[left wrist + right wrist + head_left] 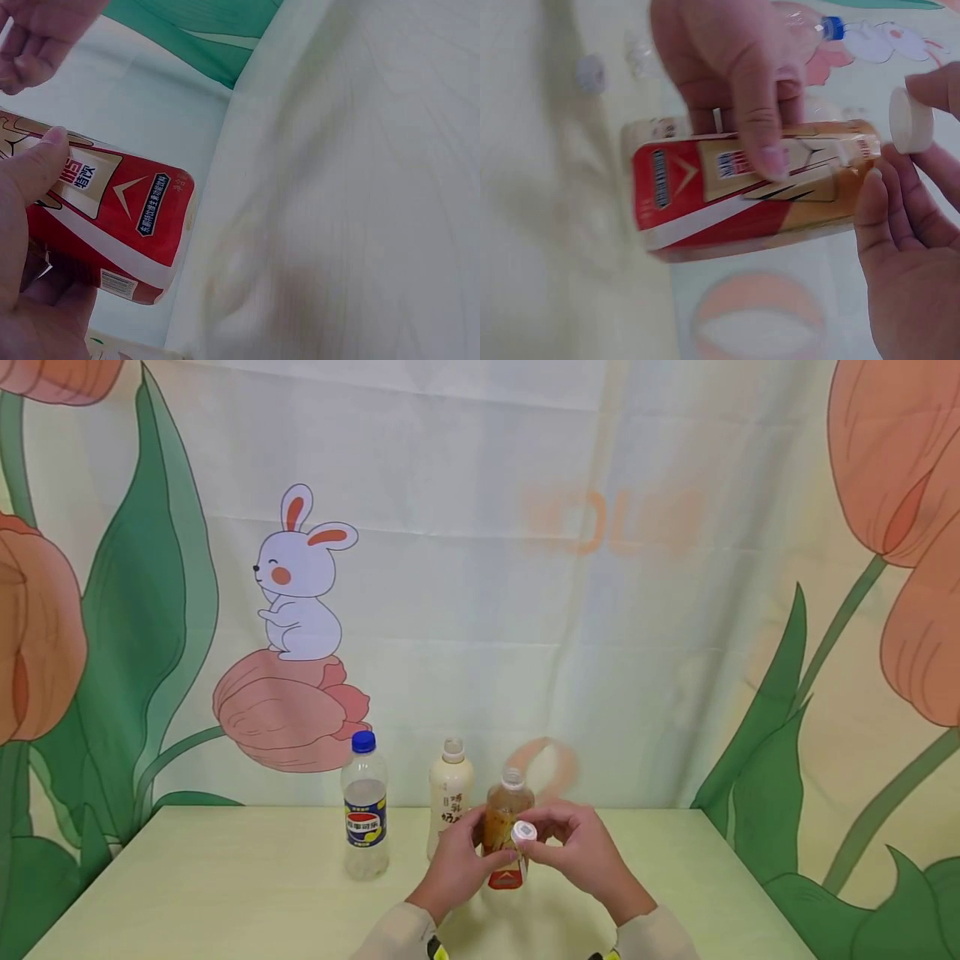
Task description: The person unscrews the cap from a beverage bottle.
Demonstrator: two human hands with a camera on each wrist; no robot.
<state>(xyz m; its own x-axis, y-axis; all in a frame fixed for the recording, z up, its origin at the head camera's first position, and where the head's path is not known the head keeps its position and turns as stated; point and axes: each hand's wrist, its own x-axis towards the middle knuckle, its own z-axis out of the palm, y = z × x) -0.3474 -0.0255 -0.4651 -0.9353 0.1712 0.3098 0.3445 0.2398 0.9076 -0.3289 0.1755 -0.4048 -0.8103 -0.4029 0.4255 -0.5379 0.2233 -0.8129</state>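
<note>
My left hand grips a drink bottle with a red and gold label, its thumb across the front. The bottle stands about upright in the head view, and its neck has no cap on it. Between the thumb and fingers of my right hand is a white screw cap, pinched beside the bottle, its top facing the head camera. Just behind the left hand is a cream bottle with an uncapped mouth, its lower part partly hidden.
To the left stands a clear bottle with a blue cap and a blue label. Another small white round piece lies on the pale table. A printed curtain with tulips and a rabbit hangs behind the table.
</note>
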